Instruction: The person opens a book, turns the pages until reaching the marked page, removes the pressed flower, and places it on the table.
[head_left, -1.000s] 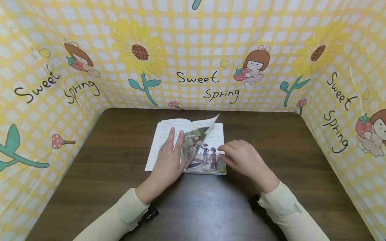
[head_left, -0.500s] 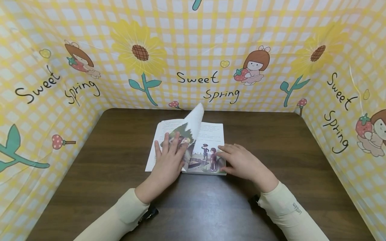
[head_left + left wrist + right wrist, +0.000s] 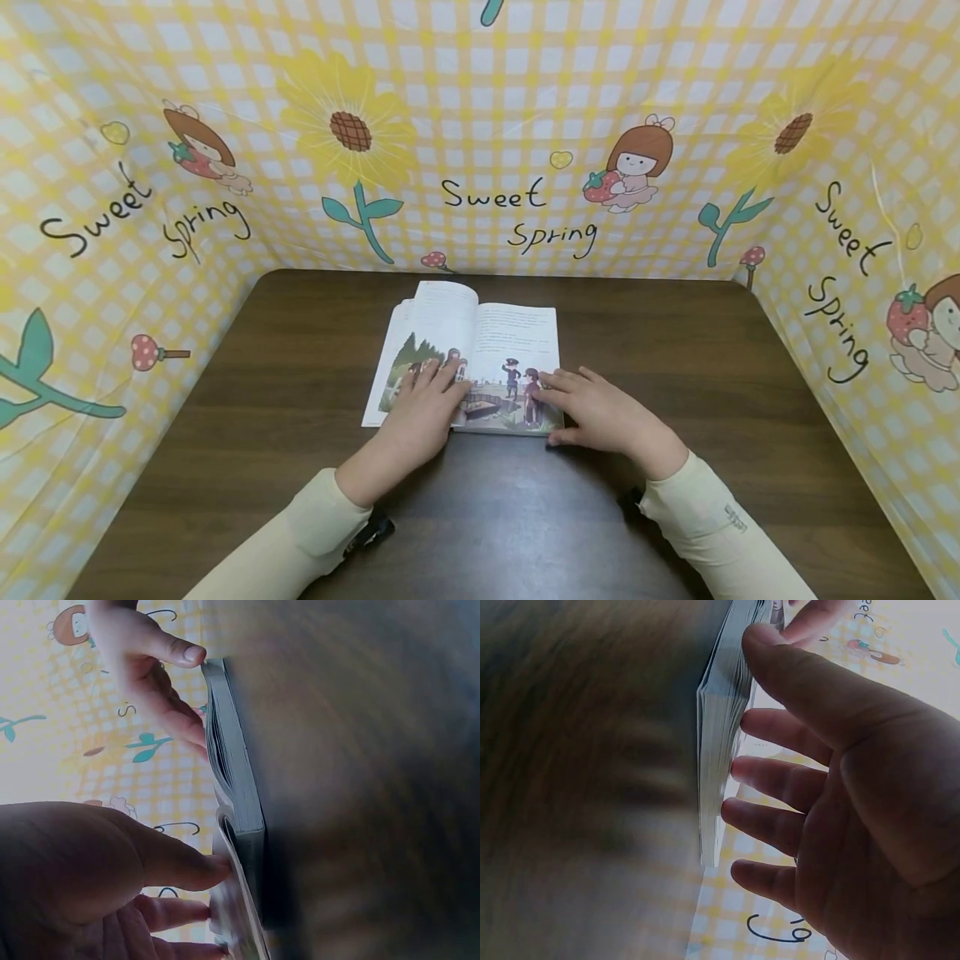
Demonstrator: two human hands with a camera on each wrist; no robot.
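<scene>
In the head view, the open book [image 3: 517, 329] lies on the table [image 3: 262, 400]. In the left wrist view, the left hand [image 3: 90, 870], grasping nothing, touches the left page [image 3: 232, 907]; gentle smoothing seems best. In the right wrist view, the right hand [image 3: 844, 780], also unclenched and holding nothing, should steady the page edge [image 3: 724, 754] lightly.

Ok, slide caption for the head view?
Left hand on the left page, right hand at the right side of an open illustrated book on a dark table.
</scene>
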